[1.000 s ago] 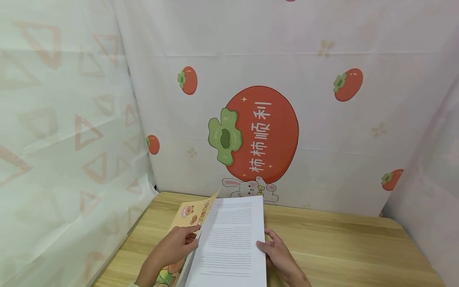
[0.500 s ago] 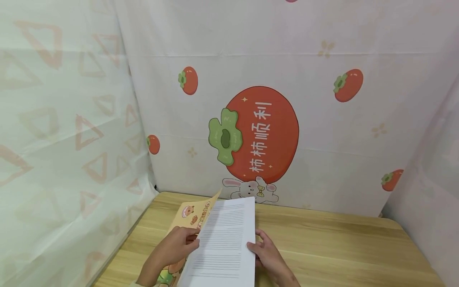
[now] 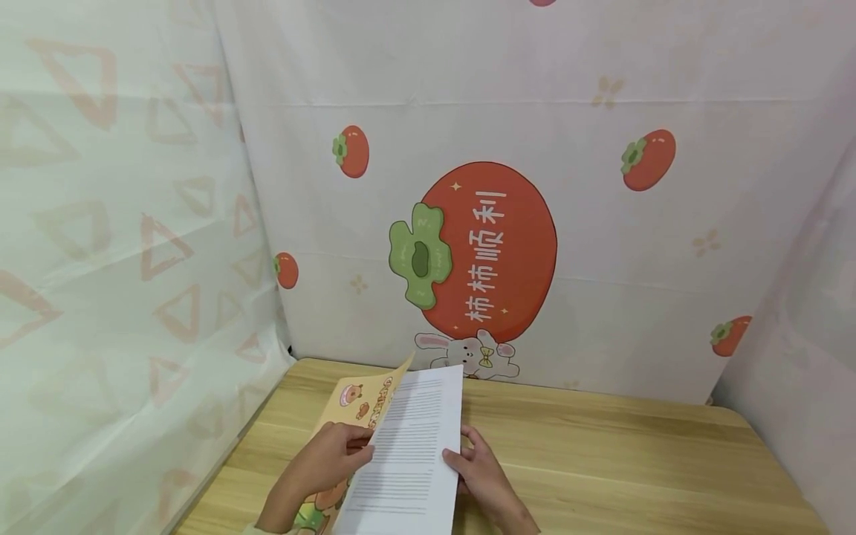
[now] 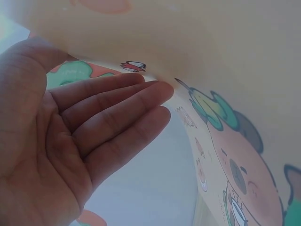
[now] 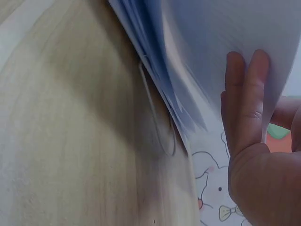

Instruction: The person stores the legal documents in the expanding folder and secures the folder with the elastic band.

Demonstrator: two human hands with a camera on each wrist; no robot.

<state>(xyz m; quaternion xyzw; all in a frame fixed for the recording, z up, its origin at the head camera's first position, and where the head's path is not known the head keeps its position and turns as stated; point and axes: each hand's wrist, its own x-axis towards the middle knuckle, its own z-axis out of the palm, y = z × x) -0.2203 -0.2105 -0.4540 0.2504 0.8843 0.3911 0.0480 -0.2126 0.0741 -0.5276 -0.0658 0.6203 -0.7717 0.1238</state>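
A yellow folder (image 3: 331, 405) with cartoon animals stands partly opened at the table's left, its front flap raised. My left hand (image 3: 328, 461) holds the flap's edge between thumb and fingers. In the left wrist view the fingers (image 4: 117, 117) reach straight out along the flap, and the thumb tip is hidden behind it. My right hand (image 3: 484, 475) pinches the right edge of white printed paper (image 3: 408, 438), thumb on the printed face and fingers behind. The paper's left side is tucked against the flap. More sheets (image 5: 150, 52) show beneath in the right wrist view.
A thin pale loop (image 5: 155, 113) hangs from the edge beneath the sheets. The wooden table (image 3: 602, 461) stretches to the right. A white backdrop with a large printed persimmon (image 3: 508, 253) stands behind, and a white curtain (image 3: 120, 297) hangs at the left.
My right hand has moved left in steps, carrying the paper's right edge further toward the folder. The left hand and the flap have stayed nearly still.
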